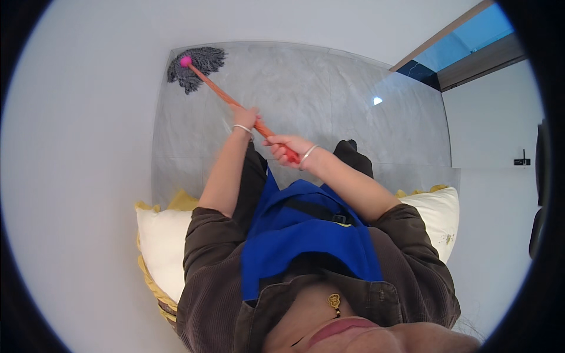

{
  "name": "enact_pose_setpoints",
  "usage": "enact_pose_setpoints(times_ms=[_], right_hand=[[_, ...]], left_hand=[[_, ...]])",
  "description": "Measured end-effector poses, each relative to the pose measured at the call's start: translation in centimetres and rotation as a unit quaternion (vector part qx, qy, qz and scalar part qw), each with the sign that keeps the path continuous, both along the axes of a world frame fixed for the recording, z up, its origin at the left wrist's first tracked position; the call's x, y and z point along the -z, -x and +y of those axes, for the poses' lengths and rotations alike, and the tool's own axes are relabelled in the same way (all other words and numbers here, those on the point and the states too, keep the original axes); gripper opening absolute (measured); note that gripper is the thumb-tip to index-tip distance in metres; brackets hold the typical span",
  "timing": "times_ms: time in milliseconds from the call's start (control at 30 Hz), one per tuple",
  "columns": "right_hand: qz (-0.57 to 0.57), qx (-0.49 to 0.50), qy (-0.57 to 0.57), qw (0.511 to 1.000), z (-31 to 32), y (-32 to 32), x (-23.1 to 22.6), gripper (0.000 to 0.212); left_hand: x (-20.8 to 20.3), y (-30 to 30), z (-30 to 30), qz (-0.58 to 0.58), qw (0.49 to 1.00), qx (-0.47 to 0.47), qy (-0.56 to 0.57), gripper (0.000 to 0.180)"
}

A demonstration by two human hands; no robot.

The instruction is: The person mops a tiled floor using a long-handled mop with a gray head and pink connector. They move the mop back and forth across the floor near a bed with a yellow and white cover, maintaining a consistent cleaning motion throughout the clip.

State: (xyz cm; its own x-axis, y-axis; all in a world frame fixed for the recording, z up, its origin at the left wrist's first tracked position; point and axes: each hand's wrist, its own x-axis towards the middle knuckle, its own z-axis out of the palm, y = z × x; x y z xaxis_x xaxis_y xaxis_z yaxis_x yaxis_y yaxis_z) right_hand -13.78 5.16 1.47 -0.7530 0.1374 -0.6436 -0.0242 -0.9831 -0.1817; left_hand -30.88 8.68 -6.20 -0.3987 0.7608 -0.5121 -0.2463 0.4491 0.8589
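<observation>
A mop with an orange-red handle (215, 88) slants from my hands up to the far left. Its dark grey string head (206, 60) lies spread on the floor in the far left corner, under a pink round joint. Partway down the handle, my left hand (245, 116) is wrapped around it. Lower and to the right, my right hand (289, 149) grips the handle near its red end. Each wrist wears a pale bangle.
Grey tiled floor (294, 88) meets white walls at the left and far side. A white door (494, 117) with a black handle is at the right, beside a wood-framed opening (482, 67). Cream cushions with yellow trim (162, 244) flank me.
</observation>
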Motion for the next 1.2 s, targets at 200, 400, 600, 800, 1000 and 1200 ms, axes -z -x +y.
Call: enact_pose_setpoints(times_ms=[200, 400, 600, 800, 1000, 1200], right_hand=[[-0.028, 0.007, -0.036, 0.999, -1.6, -9.3, -1.5, 0.019], [-0.080, 0.038, -0.067, 0.994, -5.3, -18.2, -2.5, 0.021], [-0.090, 0.101, -0.069, 0.988, -10.9, -27.1, -3.3, 0.025], [-0.175, 0.135, -0.134, 0.966, -17.2, -34.7, -6.9, 0.028], [-0.593, -0.155, -0.454, 0.647, -22.1, -41.0, -14.1, 0.035], [-0.643, -0.133, -0.600, 0.457, -25.1, -40.9, -20.5, 0.046]], left_hand=[[3.9, -7.9, -0.2, 0.245, 0.965, 0.087, 0.023, 0.098], [2.4, -17.2, -3.4, 0.214, 0.960, 0.161, 0.077, 0.101], [-0.8, -25.0, -7.8, 0.112, 0.932, 0.328, 0.106, 0.099], [-2.8, -31.4, -10.9, -0.005, 0.849, 0.514, 0.125, 0.063], [-7.4, -36.6, -11.0, 0.046, 0.687, 0.722, -0.071, 0.048], [-9.9, -37.8, -12.7, 0.300, 0.518, 0.670, -0.438, 0.044]])
